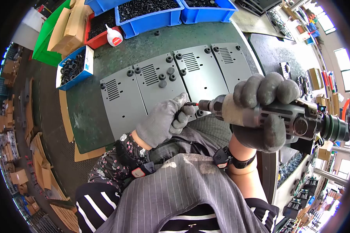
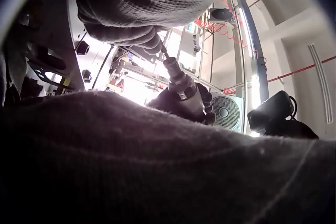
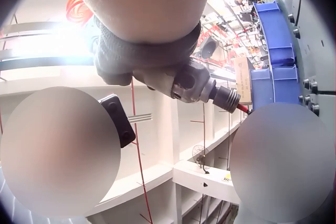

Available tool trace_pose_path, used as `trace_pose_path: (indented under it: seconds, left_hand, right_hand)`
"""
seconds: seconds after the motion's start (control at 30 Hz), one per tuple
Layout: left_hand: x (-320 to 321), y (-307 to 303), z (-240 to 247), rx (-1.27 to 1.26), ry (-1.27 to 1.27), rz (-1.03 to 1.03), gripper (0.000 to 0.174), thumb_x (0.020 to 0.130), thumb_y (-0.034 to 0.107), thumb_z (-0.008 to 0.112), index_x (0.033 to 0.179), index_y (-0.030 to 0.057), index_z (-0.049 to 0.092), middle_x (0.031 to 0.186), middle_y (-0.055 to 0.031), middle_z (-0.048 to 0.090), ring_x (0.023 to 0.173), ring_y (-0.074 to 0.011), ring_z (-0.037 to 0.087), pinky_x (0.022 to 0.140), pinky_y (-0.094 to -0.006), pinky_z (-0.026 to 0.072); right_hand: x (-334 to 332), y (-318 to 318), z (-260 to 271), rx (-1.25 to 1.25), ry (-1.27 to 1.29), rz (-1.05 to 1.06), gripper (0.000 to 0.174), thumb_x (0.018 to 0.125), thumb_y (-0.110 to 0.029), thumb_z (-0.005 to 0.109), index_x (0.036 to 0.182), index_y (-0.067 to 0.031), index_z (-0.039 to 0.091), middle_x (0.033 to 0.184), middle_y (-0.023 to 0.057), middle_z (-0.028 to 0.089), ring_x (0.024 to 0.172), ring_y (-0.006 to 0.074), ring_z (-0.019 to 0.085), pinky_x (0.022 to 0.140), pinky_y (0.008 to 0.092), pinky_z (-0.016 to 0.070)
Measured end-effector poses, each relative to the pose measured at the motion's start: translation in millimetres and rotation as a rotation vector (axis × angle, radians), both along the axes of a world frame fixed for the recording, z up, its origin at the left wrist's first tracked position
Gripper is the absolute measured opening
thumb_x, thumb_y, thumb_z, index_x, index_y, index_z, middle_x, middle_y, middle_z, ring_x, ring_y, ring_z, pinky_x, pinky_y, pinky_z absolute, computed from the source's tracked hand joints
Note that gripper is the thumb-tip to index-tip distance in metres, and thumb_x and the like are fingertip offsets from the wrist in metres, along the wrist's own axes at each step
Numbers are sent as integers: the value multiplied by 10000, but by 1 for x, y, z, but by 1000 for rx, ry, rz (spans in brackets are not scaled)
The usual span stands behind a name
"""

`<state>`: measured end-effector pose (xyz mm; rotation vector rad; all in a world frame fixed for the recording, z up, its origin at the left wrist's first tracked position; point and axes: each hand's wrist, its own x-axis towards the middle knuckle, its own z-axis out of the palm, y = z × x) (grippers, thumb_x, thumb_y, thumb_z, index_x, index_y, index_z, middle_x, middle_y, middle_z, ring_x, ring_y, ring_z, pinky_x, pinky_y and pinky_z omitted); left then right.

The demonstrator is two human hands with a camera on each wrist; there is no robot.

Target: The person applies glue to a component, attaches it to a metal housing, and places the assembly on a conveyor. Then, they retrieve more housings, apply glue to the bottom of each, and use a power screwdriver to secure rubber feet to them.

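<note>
A power driver (image 1: 256, 116) lies level in my gloved right hand (image 1: 266, 112), whose fingers curl round its body. Its red-collared bit points left and meets a small dark piece (image 1: 189, 103) that my gloved left hand (image 1: 164, 121) pinches between thumb and fingers. Grey slotted panels (image 1: 200, 73) with black round feet lie on the green table beyond both hands. In the left wrist view the driver's chuck (image 2: 178, 79) shows below the glove (image 2: 142, 8). From the right wrist, the glove (image 3: 142, 61) wraps the driver, with its chuck (image 3: 226, 98) at the right.
Blue bins (image 1: 149, 19) of small black parts stand along the table's far edge, beside a red bin (image 1: 101, 29) and a white bottle (image 1: 114, 37). A smaller blue-and-white box (image 1: 76, 68) stands at the left edge. Two loose black discs (image 1: 162, 83) lie on one panel.
</note>
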<state>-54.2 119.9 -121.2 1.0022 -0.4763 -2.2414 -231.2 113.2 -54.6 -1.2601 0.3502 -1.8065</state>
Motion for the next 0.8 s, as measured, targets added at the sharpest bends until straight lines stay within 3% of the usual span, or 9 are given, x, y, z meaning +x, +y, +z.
trace_pose_path:
  seconds: [0.1, 0.17, 0.2, 0.27, 0.4, 0.5, 0.57, 0.67, 0.8]
  left_hand:
    - [0, -1, -2, 41, 11, -34, 383, 968, 362, 422, 767, 48, 510, 579, 19, 418, 446, -51, 325, 396, -181, 267]
    - [-1, 0, -5, -75, -163, -13, 433, 949, 404, 440, 807, 20, 582, 569, 28, 421, 439, -42, 333, 381, -180, 253]
    - [-2, 1, -1, -77, -166, -10, 433, 949, 404, 440, 807, 20, 582, 569, 28, 421, 439, -42, 333, 381, -180, 253]
    - [-4, 2, 14, -152, -366, -19, 404, 931, 441, 471, 813, 62, 545, 620, 17, 471, 480, -33, 360, 410, -179, 275]
    - [-3, 3, 7, -364, -445, -37, 454, 918, 490, 457, 804, 65, 568, 653, 17, 510, 540, -27, 402, 468, -169, 314]
    - [0, 1, 3, -455, -451, -153, 462, 926, 461, 456, 839, 34, 612, 692, 7, 551, 595, -50, 446, 546, -189, 379]
    - [3, -6, -10, -891, -662, -82, 395, 918, 381, 506, 917, 9, 638, 749, -20, 605, 661, -86, 525, 630, -232, 439]
    - [20, -40, 1, -1199, -1000, -125, 332, 881, 312, 566, 986, 8, 648, 817, -61, 654, 731, -117, 589, 682, -269, 469]
    - [28, -81, 7, -1135, -1246, -210, 285, 837, 292, 603, 955, 41, 670, 850, -93, 674, 781, -157, 631, 715, -305, 482]
  right_hand:
    - [-1, -3, -5, -86, 16, 71, 408, 683, -200, 591, 1052, -95, 452, 821, 37, 400, 661, 154, 438, 569, 284, 376]
    - [-2, 1, -5, 66, -99, 95, 414, 680, -147, 772, 987, -131, 494, 816, 41, 497, 722, 211, 564, 654, 350, 502]
    - [0, 0, -6, 64, -102, 98, 414, 680, -147, 772, 987, -131, 494, 816, 41, 497, 722, 211, 564, 654, 350, 502]
    - [3, -1, -9, 80, -98, -69, 366, 718, -195, 564, 1039, -84, 428, 811, 29, 363, 673, 142, 381, 584, 279, 335]
    - [-8, -11, -12, 161, -362, 49, 318, 758, -169, 551, 1024, -69, 409, 786, 8, 305, 698, 125, 314, 624, 265, 300]
    - [-19, -17, -20, 260, -596, 127, 265, 777, -120, 543, 1008, -66, 424, 800, 17, 358, 728, 130, 368, 677, 283, 366]
    - [-29, -19, -27, 282, -627, 137, 258, 771, -108, 555, 994, -65, 433, 809, 30, 387, 752, 146, 398, 711, 300, 392]
    - [-37, -20, -31, 331, -616, 51, 262, 762, -106, 574, 981, -66, 437, 822, 43, 405, 766, 162, 415, 715, 313, 399]
    - [-47, -21, -40, 266, -564, 104, 315, 788, -154, 531, 1082, -55, 478, 907, 72, 502, 806, 192, 488, 741, 346, 425]
